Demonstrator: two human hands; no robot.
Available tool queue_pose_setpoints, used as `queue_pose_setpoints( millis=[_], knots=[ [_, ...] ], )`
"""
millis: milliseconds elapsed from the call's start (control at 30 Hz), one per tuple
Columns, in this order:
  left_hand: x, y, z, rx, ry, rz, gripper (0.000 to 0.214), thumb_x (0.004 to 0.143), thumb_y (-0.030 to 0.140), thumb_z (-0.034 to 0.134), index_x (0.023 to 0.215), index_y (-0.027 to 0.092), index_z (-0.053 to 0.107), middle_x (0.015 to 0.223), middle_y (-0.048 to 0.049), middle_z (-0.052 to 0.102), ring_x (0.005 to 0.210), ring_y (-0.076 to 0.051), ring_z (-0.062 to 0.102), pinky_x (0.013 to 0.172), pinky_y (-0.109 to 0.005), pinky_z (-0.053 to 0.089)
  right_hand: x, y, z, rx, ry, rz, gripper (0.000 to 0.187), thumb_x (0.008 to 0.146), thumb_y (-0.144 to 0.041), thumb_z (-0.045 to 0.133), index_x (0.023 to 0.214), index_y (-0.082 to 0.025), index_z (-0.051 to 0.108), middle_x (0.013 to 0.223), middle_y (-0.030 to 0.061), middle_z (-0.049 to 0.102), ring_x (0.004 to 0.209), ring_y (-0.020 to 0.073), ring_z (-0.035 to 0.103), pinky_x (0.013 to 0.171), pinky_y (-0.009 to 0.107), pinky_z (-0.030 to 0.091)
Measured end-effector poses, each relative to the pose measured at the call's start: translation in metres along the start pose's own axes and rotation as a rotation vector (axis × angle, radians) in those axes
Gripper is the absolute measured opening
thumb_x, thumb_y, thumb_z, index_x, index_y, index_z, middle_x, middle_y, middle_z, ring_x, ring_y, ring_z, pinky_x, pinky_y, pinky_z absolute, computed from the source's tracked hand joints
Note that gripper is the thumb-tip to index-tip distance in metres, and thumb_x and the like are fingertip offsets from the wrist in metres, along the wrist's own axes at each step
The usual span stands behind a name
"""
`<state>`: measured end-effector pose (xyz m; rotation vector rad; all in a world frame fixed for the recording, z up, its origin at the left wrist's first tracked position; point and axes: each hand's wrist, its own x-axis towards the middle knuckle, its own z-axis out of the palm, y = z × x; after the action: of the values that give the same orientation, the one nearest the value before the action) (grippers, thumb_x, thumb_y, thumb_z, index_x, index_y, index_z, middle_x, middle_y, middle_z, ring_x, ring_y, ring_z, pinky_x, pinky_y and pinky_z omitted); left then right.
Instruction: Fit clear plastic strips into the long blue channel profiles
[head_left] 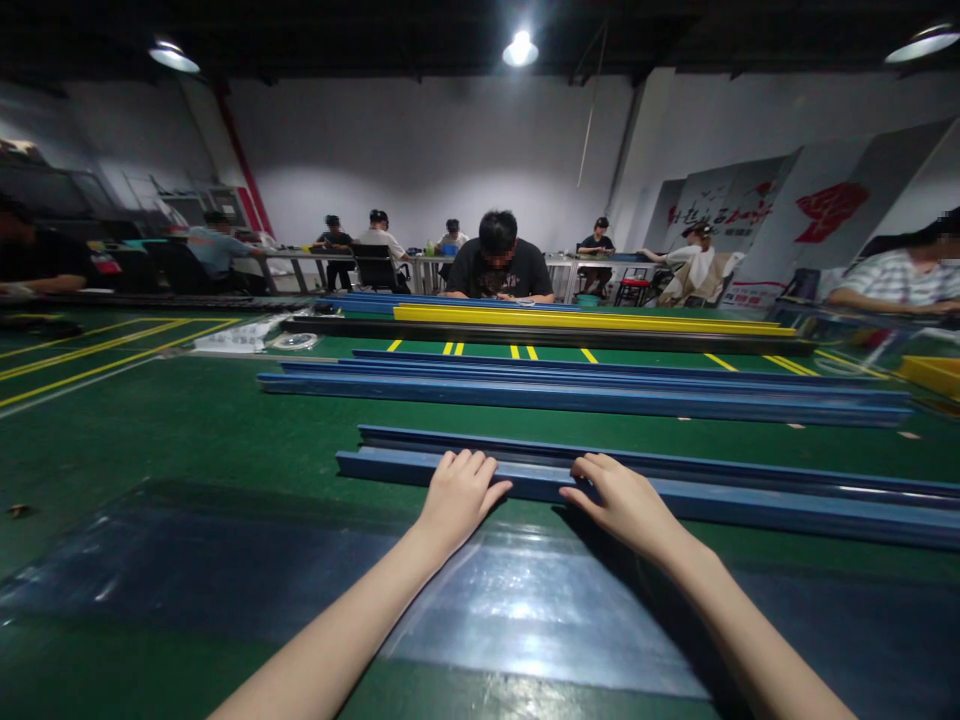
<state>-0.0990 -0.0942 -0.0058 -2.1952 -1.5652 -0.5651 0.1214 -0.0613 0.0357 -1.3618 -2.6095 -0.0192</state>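
A long blue U-shaped channel (780, 508) lies across the green table, open side up, and runs out of view at the right. My left hand (459, 495) holds its near wall close to the left end, fingers curled over the top edge and thumb pointing right. Further right along the same wall, my right hand (624, 502) grips the edge, fingers bent into the channel and thumb on the near side. The fingertips of both hands are partly hidden behind the wall. A clear plastic sheet (517, 610) lies flat beneath my forearms.
Beyond lie more blue channels (600, 397), a black strip (540, 334) and a yellow strip (585, 318). A roll of clear tape (295, 342) sits at the left. Across the table (150, 430) a person (499, 265) leans forward; several others sit further back.
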Motion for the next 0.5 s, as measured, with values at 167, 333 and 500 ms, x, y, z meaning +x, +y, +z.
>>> queue_pose_setpoints(
  millis=[167,333,500],
  knots=[
    [-0.001,0.001,0.0,0.038,0.032,0.022,0.025,0.086,0.039,0.045,0.085,0.017,0.056,0.078,-0.0026,0.06,0.076,-0.019,0.052,0.067,-0.031,0.031,0.001,-0.009,0.009,-0.01,0.08,-0.076,0.015,0.085,-0.029,0.046,0.088,-0.018,0.056,0.088,0.0071,0.06,0.084,0.0183,0.055,0.07,0.026,0.041],
    [0.0,0.003,-0.002,0.104,0.097,0.089,0.023,0.085,0.034,0.047,0.093,0.015,0.057,0.08,-0.0043,0.061,0.077,-0.019,0.053,0.073,-0.034,0.033,0.002,-0.011,0.019,-0.044,0.133,-0.148,0.014,0.087,-0.024,0.042,0.086,-0.017,0.054,0.085,0.0061,0.058,0.08,0.0181,0.052,0.068,0.027,0.039],
    [0.0,0.007,-0.008,0.171,0.082,0.115,0.025,0.086,0.03,0.043,0.096,0.012,0.058,0.08,-0.0075,0.061,0.079,-0.02,0.053,0.075,-0.035,0.035,0.001,-0.012,0.021,-0.058,0.167,-0.154,0.017,0.089,-0.022,0.038,0.083,-0.017,0.054,0.082,0.0054,0.057,0.076,0.0171,0.05,0.066,0.026,0.037]
  ],
)
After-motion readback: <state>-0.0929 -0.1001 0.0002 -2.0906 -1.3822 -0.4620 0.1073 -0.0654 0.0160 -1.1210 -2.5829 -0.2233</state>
